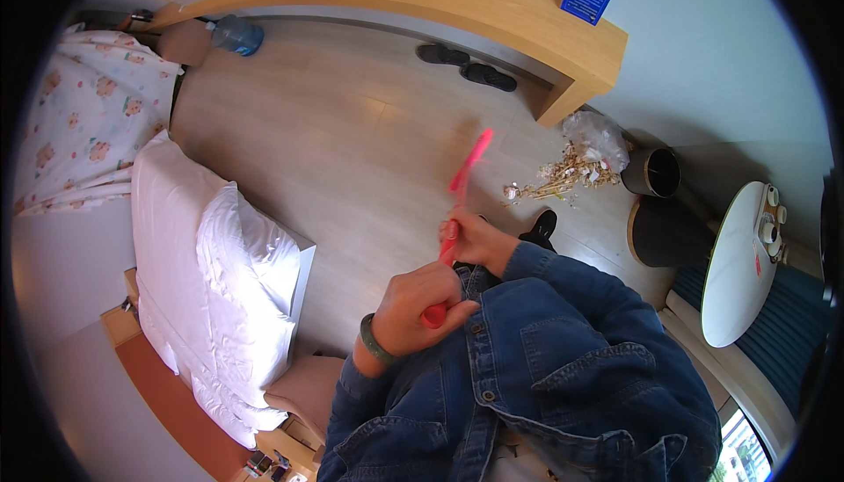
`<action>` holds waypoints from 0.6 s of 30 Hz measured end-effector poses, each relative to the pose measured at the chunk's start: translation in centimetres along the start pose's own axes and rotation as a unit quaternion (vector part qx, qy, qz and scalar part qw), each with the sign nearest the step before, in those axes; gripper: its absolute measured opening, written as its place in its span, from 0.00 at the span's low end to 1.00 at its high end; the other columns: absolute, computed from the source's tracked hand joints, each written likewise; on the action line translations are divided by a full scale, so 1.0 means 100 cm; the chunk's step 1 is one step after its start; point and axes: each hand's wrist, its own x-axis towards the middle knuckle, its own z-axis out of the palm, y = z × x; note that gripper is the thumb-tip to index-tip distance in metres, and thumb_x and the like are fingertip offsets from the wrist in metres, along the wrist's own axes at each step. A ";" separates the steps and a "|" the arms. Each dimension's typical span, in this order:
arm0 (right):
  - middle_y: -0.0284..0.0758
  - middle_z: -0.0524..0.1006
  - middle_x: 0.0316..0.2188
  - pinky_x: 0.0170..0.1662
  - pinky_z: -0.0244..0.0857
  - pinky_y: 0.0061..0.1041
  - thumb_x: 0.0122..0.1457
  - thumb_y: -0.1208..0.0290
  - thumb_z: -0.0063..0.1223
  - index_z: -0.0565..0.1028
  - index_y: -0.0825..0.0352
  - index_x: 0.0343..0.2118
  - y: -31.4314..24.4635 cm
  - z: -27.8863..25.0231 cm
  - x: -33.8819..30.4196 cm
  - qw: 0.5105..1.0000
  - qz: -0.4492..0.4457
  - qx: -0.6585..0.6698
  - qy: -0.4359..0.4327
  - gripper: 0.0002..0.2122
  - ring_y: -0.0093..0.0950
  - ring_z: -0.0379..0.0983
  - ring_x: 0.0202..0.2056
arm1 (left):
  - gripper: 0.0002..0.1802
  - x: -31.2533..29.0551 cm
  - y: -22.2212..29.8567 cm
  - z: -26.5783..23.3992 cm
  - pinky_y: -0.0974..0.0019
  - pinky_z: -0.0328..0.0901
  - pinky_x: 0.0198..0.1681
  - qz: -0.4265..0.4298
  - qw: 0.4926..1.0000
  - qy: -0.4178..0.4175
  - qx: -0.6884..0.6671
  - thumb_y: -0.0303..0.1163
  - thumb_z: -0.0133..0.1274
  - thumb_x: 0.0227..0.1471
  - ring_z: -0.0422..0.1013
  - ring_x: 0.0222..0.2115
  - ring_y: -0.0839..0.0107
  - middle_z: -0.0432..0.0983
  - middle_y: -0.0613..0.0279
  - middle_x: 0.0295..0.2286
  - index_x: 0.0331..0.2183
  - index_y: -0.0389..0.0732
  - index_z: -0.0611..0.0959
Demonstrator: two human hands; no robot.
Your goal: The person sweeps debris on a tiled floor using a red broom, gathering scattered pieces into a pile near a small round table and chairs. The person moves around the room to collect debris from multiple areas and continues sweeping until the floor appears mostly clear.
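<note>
To the right of the bed (176,218), and well apart from it, we have the red broom (448,245) in both our hands, its butt end leftmost and its head farther right, out over the floor (378,100). We judge the broom light, its handle stiff, smooth and perhaps a little slippery, so it should ask for a full wrap rather than a pinch; nothing about it looks fragile. The head blurs, so we cannot tell how soft it is, nor whether it touches the floor. The best hold seems to be one hand near the butt to steer and one farther along the handle to bear the weight. Our left hand (413,302), the nearer to the bed, curls all the way round the butt end, thumb pointing away from the bed, a dark bangle (376,341) at the wrist. Our right hand (476,240), farther from the bed, is closed round the handle nearer the head, its forearm slanting in from the side away from the bed. Farther right still, across the broom from the bed, dried stalks (567,173) lie heaped on the floor.
</note>
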 end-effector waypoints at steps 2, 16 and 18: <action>0.32 0.69 0.19 0.32 0.65 0.26 0.58 0.71 0.47 0.64 0.62 0.23 0.015 0.008 0.027 0.999 0.026 -0.013 0.042 0.07 0.25 0.68 0.26 | 0.14 -0.009 -0.003 -0.004 0.61 0.63 0.25 -0.026 0.999 0.012 0.034 0.26 0.65 0.38 0.68 0.23 0.57 0.68 0.57 0.20 0.20 0.40 0.73; 0.27 0.72 0.23 0.33 0.66 0.21 0.61 0.66 0.51 0.67 0.61 0.30 0.003 -0.057 0.023 0.992 0.062 -0.104 0.036 0.08 0.18 0.69 0.26 | 0.13 0.003 -0.049 0.069 0.63 0.65 0.27 -0.037 0.997 -0.003 0.073 0.35 0.64 0.43 0.70 0.24 0.58 0.71 0.59 0.22 0.23 0.43 0.75; 0.27 0.72 0.22 0.32 0.66 0.21 0.61 0.66 0.51 0.67 0.61 0.29 -0.008 -0.061 -0.006 0.998 0.048 -0.044 0.027 0.08 0.18 0.69 0.25 | 0.13 0.012 -0.039 0.081 0.63 0.65 0.27 -0.021 0.999 -0.008 0.037 0.37 0.64 0.43 0.70 0.24 0.59 0.71 0.60 0.22 0.23 0.44 0.75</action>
